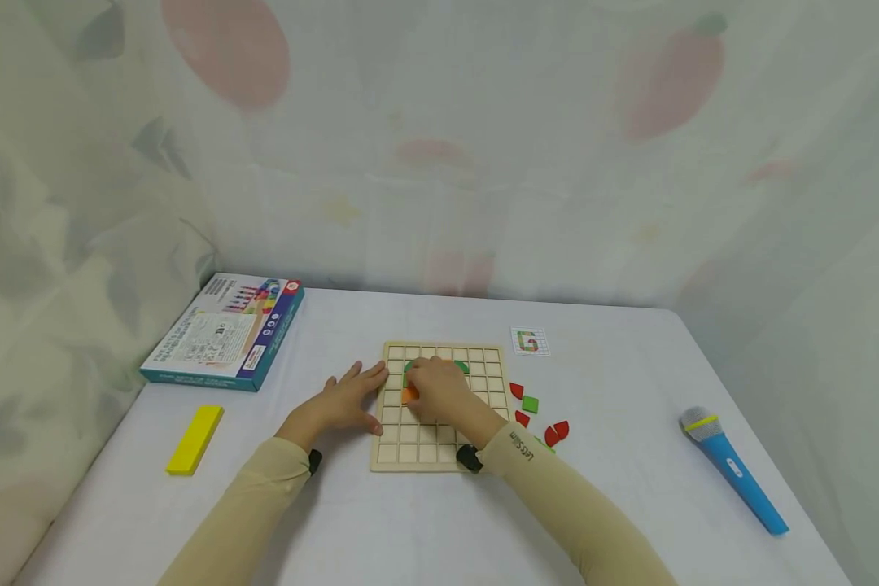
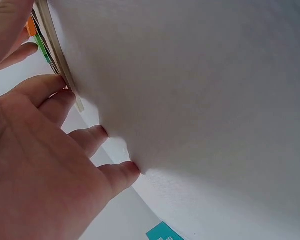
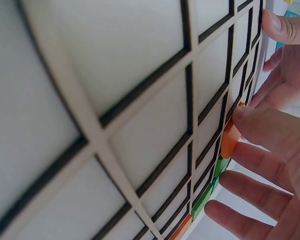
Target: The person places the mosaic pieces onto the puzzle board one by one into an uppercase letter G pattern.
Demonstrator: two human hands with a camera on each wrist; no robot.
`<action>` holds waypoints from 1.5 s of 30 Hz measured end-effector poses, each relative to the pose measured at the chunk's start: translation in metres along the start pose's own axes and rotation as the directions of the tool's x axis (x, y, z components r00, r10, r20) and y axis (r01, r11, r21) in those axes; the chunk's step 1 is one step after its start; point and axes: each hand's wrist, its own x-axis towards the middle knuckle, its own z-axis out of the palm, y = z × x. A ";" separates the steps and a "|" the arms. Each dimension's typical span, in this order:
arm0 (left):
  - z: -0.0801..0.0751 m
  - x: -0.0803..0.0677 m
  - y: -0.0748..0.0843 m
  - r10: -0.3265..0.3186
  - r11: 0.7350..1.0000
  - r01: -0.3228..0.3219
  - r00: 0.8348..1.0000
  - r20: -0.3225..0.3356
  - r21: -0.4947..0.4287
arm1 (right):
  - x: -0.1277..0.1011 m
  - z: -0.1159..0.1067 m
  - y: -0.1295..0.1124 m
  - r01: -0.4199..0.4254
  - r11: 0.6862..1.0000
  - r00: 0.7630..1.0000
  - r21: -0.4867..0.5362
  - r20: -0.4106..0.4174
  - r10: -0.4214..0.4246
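A wooden grid board [image 1: 439, 443] lies flat on the white table. My right hand [image 1: 430, 389] is over its upper left part, and thumb and forefinger pinch an orange piece [image 1: 409, 395] at a cell. In the right wrist view the orange piece [image 3: 230, 141] stands slightly raised, with green pieces [image 3: 219, 169] in the cells beside it. Green pieces [image 1: 463, 366] also show past the knuckles. My left hand [image 1: 346, 400] lies flat on the table, fingers straight, with fingertips [image 2: 65, 85] against the board's left edge [image 2: 54, 45].
Loose red pieces [image 1: 557, 431] and a green piece [image 1: 531, 404] lie right of the board. A pattern card [image 1: 531, 341] sits behind them. A game box [image 1: 227, 330] and a yellow block [image 1: 194, 439] are at the left, and a blue toy microphone [image 1: 736, 472] at the right.
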 end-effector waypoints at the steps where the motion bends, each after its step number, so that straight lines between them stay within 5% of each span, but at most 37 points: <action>1: 0.000 0.000 0.001 0.002 1.000 -0.002 1.000 0.001 -0.002 | 0.000 0.000 0.000 -0.003 1.000 1.000 -0.001 -0.001 0.003; 13: -0.003 -0.001 0.004 -0.001 1.000 0.001 1.000 0.010 -0.002 | -0.006 -0.005 0.004 -0.006 0.999 1.000 0.037 -0.004 0.006; 21: -0.001 -0.001 0.002 -0.021 1.000 0.021 1.000 -0.001 0.009 | -0.033 -0.024 0.029 -0.006 0.997 0.992 0.079 -0.125 0.015; 29: 0.000 0.001 -0.001 -0.009 1.000 0.009 1.000 0.006 0.005 | -0.091 -0.025 0.093 -0.134 0.973 0.954 0.188 -0.241 0.178; 34: -0.003 0.002 -0.001 0.004 1.000 -0.004 1.000 0.011 0.001 | -0.126 -0.024 0.129 -0.287 0.930 0.919 0.229 -0.209 0.335; 45: 0.000 0.004 -0.005 0.011 1.000 -0.011 1.000 0.016 0.018 | -0.164 -0.017 0.150 -0.358 0.888 0.900 0.287 -0.145 0.410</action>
